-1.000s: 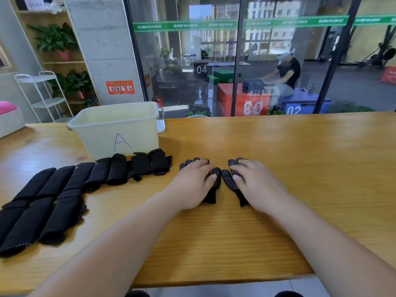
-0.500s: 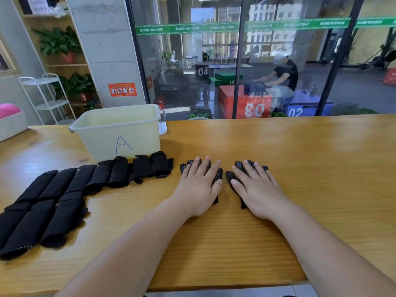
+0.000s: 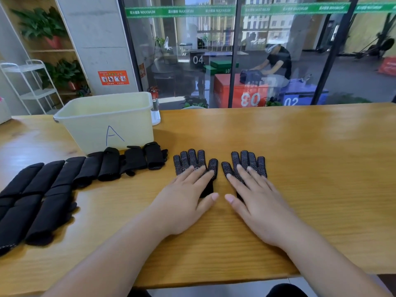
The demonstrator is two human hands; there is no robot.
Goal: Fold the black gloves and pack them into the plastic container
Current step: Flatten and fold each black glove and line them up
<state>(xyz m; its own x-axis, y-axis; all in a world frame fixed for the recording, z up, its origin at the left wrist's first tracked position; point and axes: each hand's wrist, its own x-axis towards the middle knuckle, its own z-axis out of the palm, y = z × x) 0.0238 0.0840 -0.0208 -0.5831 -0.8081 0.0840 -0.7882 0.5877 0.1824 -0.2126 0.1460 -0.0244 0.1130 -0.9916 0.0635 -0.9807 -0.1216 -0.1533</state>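
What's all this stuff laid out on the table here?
left flat glove: one, black with white dots, mid-table
right flat glove: one, same colours, just right of it
folded gloves: many, black, rows on the table's left side
plastic container: one, pale yellow, marked A, behind the folded gloves
small bottle: one, clear, at the container's right
table: one, wooden
left hand: flat on the left flat glove
right hand: flat on the right flat glove

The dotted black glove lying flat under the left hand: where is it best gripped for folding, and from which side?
Probably its fingertips, pinched from the far side: the black dotted fabric glove lies flat, fingers pointing away and uncovered, while the flat left hand covers its cuff end.
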